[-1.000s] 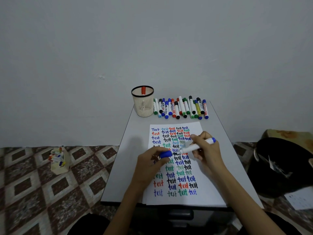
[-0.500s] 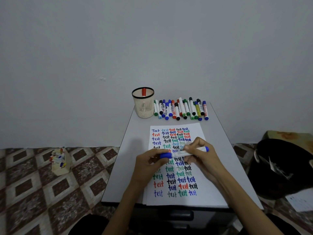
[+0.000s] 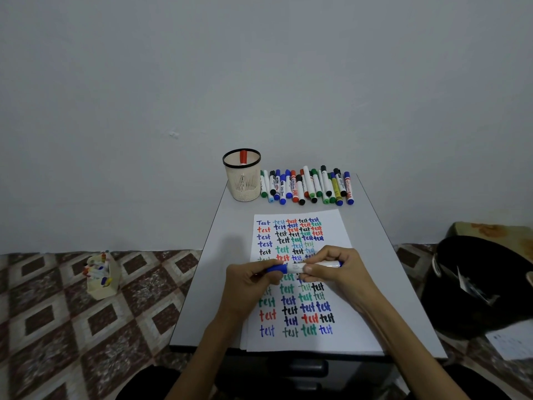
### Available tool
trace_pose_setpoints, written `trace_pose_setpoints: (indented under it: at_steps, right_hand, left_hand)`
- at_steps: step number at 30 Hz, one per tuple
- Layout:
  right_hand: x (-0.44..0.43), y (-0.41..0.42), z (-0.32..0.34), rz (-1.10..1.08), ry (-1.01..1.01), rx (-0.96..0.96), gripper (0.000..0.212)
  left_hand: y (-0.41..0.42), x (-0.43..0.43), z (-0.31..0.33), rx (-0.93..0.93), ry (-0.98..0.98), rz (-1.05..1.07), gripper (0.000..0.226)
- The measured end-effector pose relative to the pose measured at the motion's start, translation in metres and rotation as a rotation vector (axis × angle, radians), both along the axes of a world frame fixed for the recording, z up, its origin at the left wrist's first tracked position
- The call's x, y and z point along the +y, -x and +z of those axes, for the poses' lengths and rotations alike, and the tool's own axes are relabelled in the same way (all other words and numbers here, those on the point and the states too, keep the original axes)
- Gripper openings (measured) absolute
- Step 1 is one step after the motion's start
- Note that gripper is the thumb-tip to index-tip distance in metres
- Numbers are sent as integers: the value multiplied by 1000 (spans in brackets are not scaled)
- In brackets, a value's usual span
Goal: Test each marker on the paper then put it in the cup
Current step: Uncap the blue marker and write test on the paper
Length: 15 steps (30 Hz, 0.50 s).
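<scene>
Your head view shows a grey table [image 3: 213, 226] against a bare wall. Over the paper [image 3: 346, 336], on the near side of the cup [image 3: 243, 183], your left hand [image 3: 251, 281] pinches the blue cap [image 3: 275, 269] and your right hand [image 3: 337, 269] grips the blue marker [image 3: 300, 267]. A second ago the two were apart. Now the cap meets the barrel, so this marker looks tested and ready for the cup.

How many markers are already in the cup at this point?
1: a red-capped marker stands inside the cup against its far wall. Others could be hidden lower down. The hand-held blue marker is outside.
</scene>
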State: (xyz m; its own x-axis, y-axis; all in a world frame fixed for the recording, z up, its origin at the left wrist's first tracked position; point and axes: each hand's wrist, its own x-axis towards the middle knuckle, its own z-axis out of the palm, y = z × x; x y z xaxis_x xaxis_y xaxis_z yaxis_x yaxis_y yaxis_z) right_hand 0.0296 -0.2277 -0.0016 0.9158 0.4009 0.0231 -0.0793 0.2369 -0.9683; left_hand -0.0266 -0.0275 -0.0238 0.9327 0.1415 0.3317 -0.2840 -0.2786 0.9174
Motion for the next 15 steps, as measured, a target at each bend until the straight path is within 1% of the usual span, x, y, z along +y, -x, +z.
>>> trace_pose_setpoints:
  at_steps: [4,7,10,11,12,13,15]
  right_hand:
    - [4,2,-1,-16,-20,22,15]
    - [5,4,-4,-8,-16,28,18]
    - [-4,2,-1,33,64,10,23]
    - [-7,-1,2,55,123,-14,23]
    - [-10,-4,7,75,224,-62,21]
    - [-12,-9,11,91,380,-153,21]
    - [-9,-18,20,135,717,-378,27]
  left_hand:
    - [0,1,0,-42,-69,20,30]
    - [1,2,-1,-58,-73,16,27]
    - [1,0,-1,-29,-61,-3,26]
    - [0,-1,0,-28,-65,-7,26]
    - [-1,-2,1,-40,-75,-7,26]
    - [-1,-3,1,-61,-93,-6,26]
    - [0,-3,2,-87,-104,11,26]
